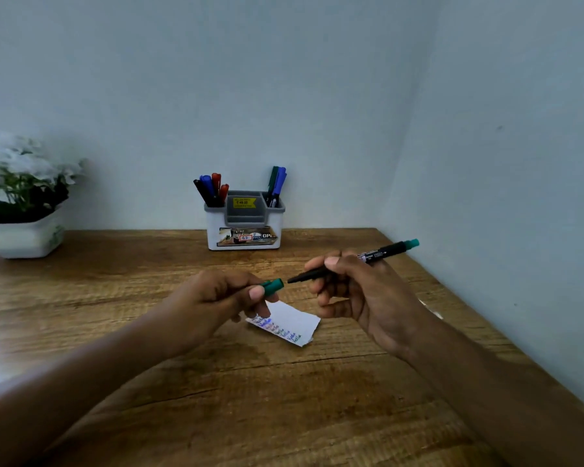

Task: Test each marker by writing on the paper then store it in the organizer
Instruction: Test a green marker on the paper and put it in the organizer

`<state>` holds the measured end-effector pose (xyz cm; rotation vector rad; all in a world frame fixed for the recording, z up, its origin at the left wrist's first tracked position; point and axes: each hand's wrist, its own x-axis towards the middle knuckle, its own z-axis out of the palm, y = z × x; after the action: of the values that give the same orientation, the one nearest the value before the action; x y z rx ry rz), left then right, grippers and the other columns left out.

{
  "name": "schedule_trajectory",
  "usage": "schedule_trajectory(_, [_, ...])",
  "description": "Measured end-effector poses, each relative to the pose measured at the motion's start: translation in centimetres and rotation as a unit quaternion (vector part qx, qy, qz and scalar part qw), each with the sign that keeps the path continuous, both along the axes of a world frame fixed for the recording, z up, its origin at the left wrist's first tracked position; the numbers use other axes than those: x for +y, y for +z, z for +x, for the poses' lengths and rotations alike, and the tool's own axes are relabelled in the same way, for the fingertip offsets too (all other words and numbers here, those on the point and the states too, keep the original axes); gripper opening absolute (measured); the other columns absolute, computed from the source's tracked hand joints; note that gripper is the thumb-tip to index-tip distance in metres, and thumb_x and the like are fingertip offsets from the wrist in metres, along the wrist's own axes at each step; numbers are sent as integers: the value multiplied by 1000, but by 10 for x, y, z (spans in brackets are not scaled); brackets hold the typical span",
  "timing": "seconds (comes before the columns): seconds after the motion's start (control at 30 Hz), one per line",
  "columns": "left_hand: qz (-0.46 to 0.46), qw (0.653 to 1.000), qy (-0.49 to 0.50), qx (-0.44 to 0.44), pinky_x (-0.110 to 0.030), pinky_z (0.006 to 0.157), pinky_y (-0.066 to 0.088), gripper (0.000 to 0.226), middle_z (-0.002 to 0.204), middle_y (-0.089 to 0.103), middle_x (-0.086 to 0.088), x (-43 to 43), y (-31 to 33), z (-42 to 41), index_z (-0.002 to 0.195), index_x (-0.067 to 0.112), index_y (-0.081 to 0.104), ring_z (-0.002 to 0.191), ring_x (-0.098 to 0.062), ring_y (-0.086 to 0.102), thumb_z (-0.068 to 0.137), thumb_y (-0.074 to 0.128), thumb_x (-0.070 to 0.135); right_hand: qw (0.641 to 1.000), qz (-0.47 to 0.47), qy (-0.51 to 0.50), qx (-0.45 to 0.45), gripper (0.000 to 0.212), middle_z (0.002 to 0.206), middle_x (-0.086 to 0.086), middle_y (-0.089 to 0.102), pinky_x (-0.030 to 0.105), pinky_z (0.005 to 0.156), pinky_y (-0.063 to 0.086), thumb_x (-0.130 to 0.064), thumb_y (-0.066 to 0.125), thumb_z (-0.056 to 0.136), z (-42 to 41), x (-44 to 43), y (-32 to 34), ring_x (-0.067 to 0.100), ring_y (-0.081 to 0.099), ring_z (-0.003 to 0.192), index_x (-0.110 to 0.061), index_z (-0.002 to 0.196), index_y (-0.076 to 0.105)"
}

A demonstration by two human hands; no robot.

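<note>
1. Marker (386, 250), black-bodied with a green end, is pinched in the right grip (354, 291) just right of frame centre, above the bench (284, 399); its bare tip is pointed left.
2. A green cap (273, 286) is held in the left grip (213, 298), its open end turned toward that tip, with a small gap between them.
3. Paper (292, 323), covered with coloured scribbles, is laid flat on the bench below both grips.
4. An organizer (245, 230) is stood against the wall at upper centre; stored markers (211, 192) are kept in its left and right compartments.
5. A potted plant (21, 210) is placed at the left edge.
</note>
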<state>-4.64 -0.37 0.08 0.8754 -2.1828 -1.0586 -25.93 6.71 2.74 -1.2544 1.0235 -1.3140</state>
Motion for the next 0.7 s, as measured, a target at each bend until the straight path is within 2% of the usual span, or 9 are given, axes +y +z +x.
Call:
schedule_trajectory(0.13, [25,999,-26,15,-22,64,46,29,73,69,5,5,8,-3,82,40,74,69,-9,58,84,45,42,1000,5,10,22,11,69,11,66,25,47,52,-13,52,91,4,2,5,13,60,54,-8,87,61])
schedule_trajectory(0.17, [35,999,-34,16,-21,62,45,29,71,68,4,6,10,-4,83,38,74,67,-8,57,85,45,41,1000,6,12,23,6,70,11,67,25,47,52,-14,54,90,5,1,6,13,60,53,-10,86,56])
schedule_trajectory(0.23, [66,997,-40,28,-20,59,44,32,67,65,1,9,15,-4,86,26,75,63,-8,55,86,45,39,999,2,4,35,10,66,9,66,24,44,49,-19,59,87,6,-1,11,13,57,49,-13,83,52])
schedule_trajectory(0.33, [132,989,-29,68,-18,54,43,35,61,61,0,11,23,-6,89,12,74,57,-8,52,84,48,36,997,-7,-13,77,12,57,2,60,19,38,37,-22,66,82,10,-4,17,10,45,41,-17,79,56])
schedule_trajectory(0.43, [198,976,-25,92,-18,52,42,34,59,58,-2,14,30,-8,86,10,75,53,-9,50,82,52,34,995,-11,-5,95,15,53,-2,55,16,36,27,-25,68,81,19,-8,19,6,37,38,-21,72,57])
schedule_trajectory(0.6, [275,953,-7,123,-17,48,40,32,54,52,-1,16,34,-11,85,6,73,47,-7,46,77,56,32,996,8,6,83,21,52,-3,53,14,35,25,-28,68,81,22,-12,19,4,32,37,-27,62,61])
schedule_trajectory(0.7, [279,953,-8,117,-16,49,39,31,54,52,0,17,33,-12,84,6,74,47,-6,45,76,57,32,996,21,13,87,14,55,-2,55,14,36,27,-30,68,80,21,-8,17,5,33,38,-24,72,59])
